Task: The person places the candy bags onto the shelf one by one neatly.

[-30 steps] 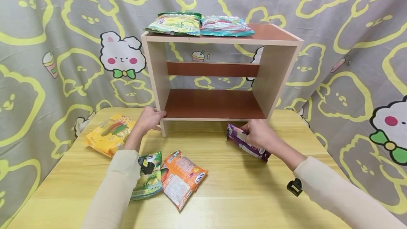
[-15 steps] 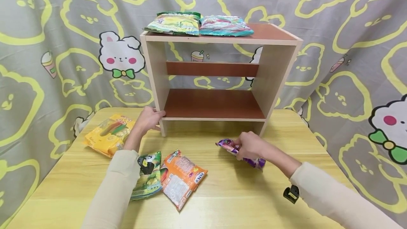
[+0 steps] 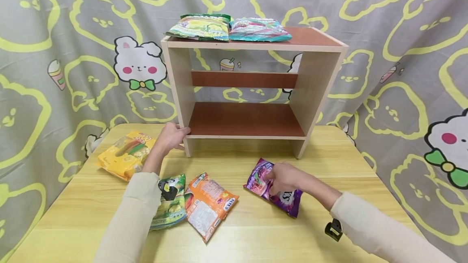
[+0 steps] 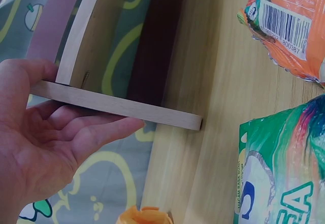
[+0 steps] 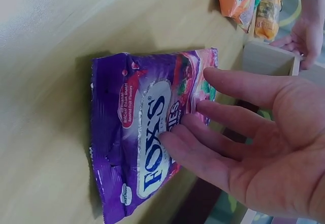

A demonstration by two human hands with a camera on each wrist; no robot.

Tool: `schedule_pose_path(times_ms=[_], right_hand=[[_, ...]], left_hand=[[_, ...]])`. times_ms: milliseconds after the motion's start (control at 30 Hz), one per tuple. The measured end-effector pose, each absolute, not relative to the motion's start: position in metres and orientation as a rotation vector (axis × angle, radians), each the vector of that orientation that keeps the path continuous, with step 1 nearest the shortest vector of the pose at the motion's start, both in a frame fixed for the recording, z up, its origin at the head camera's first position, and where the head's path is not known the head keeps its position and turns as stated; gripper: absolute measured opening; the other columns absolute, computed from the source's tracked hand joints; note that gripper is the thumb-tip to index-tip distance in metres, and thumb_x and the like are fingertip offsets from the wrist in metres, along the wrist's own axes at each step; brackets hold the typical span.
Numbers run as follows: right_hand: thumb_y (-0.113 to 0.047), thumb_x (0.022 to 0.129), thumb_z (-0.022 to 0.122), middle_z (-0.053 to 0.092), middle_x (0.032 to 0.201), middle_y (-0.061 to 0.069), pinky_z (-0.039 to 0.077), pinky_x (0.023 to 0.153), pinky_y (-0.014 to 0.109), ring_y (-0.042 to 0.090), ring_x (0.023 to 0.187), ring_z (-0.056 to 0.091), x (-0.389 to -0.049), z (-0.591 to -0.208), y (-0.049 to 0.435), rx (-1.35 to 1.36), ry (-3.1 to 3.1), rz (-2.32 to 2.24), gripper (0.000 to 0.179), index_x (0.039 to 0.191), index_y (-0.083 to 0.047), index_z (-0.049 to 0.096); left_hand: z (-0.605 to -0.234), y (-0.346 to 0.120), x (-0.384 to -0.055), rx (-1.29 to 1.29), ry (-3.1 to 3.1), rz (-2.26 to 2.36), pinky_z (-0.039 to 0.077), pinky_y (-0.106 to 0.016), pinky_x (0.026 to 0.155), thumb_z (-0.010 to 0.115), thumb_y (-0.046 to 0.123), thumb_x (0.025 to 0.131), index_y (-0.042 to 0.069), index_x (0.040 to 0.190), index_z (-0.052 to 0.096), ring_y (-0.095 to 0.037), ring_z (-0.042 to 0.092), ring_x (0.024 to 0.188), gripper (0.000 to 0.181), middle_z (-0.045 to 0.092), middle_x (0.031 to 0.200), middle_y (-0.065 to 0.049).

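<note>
My left hand grips the left side panel of the small wooden shelf, near its lower board. In the left wrist view the panel's edge lies between thumb and fingers. A purple Fox's candy bag lies face up on the table, in front of the shelf's right leg. My right hand rests over it; the right wrist view shows loosely extended fingers touching the printed face, not wrapped round it.
An orange bag lies mid-table beside a green bag, partly behind the left sleeve. Farther left is a yellow bag. On the shelf top sit a yellow-green bag and a teal bag. A patterned curtain hangs behind.
My right hand has brought the purple bag from under the shelf's right front toward me, turned it face up and loosened its hold. The left hand stays on the panel.
</note>
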State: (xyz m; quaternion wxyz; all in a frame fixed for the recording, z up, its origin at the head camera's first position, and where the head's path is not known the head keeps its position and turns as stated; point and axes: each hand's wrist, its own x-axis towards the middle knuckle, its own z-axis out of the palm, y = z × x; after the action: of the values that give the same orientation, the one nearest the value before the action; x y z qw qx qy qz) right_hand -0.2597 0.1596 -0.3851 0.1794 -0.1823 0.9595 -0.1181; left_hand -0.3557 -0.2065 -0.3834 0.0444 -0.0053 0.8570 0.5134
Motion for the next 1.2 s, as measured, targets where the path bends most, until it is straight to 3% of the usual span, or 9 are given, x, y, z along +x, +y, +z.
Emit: schedule_pose_path(times_ms=[167,267,400,533,633,700,867,1033,1200], right_hand=[[-0.015,0.072,0.085,0.073,0.123,0.012,0.05,0.073,0.032,0.022,0.089,0.057,-0.26,-0.385,0.162,-0.492,2.692,-0.377,0.051,0.122,-0.013,0.075],[-0.018,0.079,0.082,0.075,0.116,0.01,0.054,0.085,0.041,0.022,0.087,0.06,-0.259,-0.385,0.163,-0.461,2.658,-0.447,0.046,0.123,-0.011,0.074],[-0.022,0.089,0.075,0.075,0.114,0.012,0.053,0.099,0.053,0.031,0.102,0.068,-0.259,-0.385,0.167,-0.455,2.654,-0.526,0.033,0.119,-0.005,0.074],[-0.022,0.092,0.072,0.073,0.085,0.01,0.06,0.074,0.041,0.026,0.08,0.069,-0.26,-0.386,0.17,-0.428,2.759,-0.536,0.019,0.09,-0.004,0.076],[-0.027,0.093,0.072,0.059,0.066,0.004,0.049,0.054,0.029,0.017,0.058,0.055,-0.262,-0.388,0.172,-0.362,2.826,-0.492,0.028,0.076,-0.006,0.064],[-0.033,0.094,0.071,0.058,0.065,0.004,0.047,0.053,0.027,0.017,0.055,0.056,-0.263,-0.389,0.173,-0.314,2.83,-0.462,0.033,0.077,-0.006,0.06],[-0.045,0.095,0.068,0.058,0.073,0.013,0.057,0.047,0.032,0.025,0.048,0.065,-0.269,-0.397,0.175,-0.202,2.758,-0.454,0.045,0.085,-0.002,0.057],[-0.057,0.092,0.066,0.058,0.087,0.019,0.056,0.042,0.034,0.026,0.044,0.064,-0.273,-0.408,0.174,-0.173,2.738,-0.459,0.063,0.096,0.004,0.054],[-0.058,0.092,0.065,0.058,0.099,0.024,0.056,0.042,0.035,0.027,0.046,0.063,-0.273,-0.413,0.169,-0.195,2.758,-0.387,0.07,0.106,0.01,0.054]], left_hand=[[-0.383,-0.206,-0.354,-0.014,2.61,1.58,0.065,-0.044,0.075,0.051,0.025,0.099,-0.012,0.134,0.054,-0.047,0.059,0.118,0.051,0.058,0.13,-0.033],[-0.382,-0.205,-0.354,-0.011,2.609,1.582,0.065,-0.044,0.076,0.051,0.024,0.099,-0.012,0.134,0.053,-0.047,0.059,0.118,0.051,0.058,0.131,-0.033],[-0.382,-0.205,-0.355,-0.011,2.6,1.59,0.064,-0.045,0.076,0.051,0.024,0.099,-0.012,0.136,0.052,-0.047,0.058,0.12,0.051,0.058,0.132,-0.033],[-0.381,-0.205,-0.355,-0.014,2.607,1.58,0.064,-0.044,0.077,0.052,0.025,0.099,-0.011,0.133,0.055,-0.045,0.059,0.117,0.049,0.059,0.131,-0.032],[-0.382,-0.205,-0.355,-0.021,2.613,1.565,0.064,-0.044,0.078,0.052,0.026,0.1,-0.011,0.126,0.059,-0.04,0.061,0.111,0.046,0.06,0.127,-0.029],[-0.382,-0.206,-0.355,-0.028,2.612,1.56,0.064,-0.043,0.078,0.052,0.026,0.1,-0.011,0.122,0.062,-0.036,0.061,0.107,0.044,0.06,0.123,-0.027],[-0.382,-0.207,-0.355,-0.035,2.601,1.59,0.064,-0.044,0.078,0.052,0.026,0.099,-0.01,0.121,0.061,-0.034,0.061,0.104,0.043,0.06,0.123,-0.029],[-0.383,-0.207,-0.355,-0.035,2.589,1.591,0.064,-0.044,0.078,0.052,0.026,0.099,-0.01,0.123,0.062,-0.037,0.062,0.109,0.044,0.06,0.127,-0.03],[-0.383,-0.207,-0.355,-0.027,2.604,1.58,0.065,-0.043,0.076,0.053,0.026,0.098,-0.01,0.121,0.062,-0.034,0.061,0.102,0.043,0.06,0.121,-0.027]])
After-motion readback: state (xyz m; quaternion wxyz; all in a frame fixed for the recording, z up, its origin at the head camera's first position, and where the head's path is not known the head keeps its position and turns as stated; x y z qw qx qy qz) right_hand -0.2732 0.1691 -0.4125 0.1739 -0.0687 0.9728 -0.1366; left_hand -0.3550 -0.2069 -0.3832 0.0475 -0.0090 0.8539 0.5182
